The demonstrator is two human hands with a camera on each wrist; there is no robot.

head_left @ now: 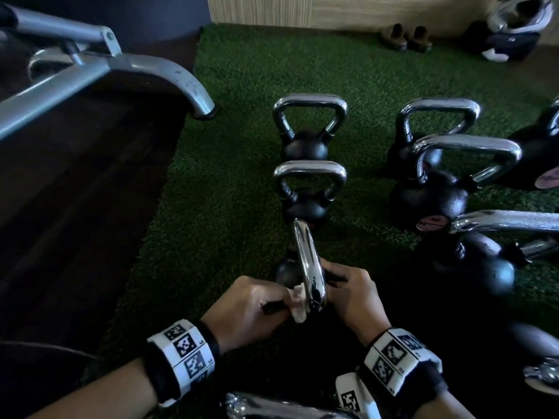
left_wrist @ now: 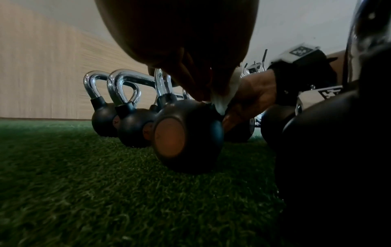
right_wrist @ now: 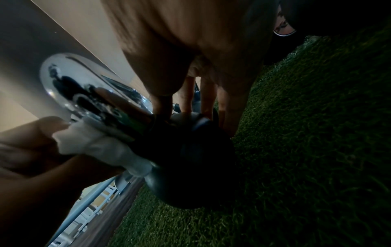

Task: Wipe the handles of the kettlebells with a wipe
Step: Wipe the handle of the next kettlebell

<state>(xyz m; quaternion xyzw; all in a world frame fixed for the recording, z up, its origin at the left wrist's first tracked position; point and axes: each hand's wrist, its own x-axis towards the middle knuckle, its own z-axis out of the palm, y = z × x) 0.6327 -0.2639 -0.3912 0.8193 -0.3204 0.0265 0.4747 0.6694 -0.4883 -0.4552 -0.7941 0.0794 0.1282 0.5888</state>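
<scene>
Heavy, slick chrome handle [head_left: 308,264] — best steadied low by right hand [head_left: 354,294], fingers curled on it; soft wipe [head_left: 299,300] pinched in left hand [head_left: 251,309] alongside.

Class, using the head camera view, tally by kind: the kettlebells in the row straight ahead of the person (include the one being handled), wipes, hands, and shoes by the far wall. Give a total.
Kettlebells in the middle row: 3
Wipe: 1
Hands, left hand and right hand: 2
Shoes by the wall: 2
Total: 8
</scene>
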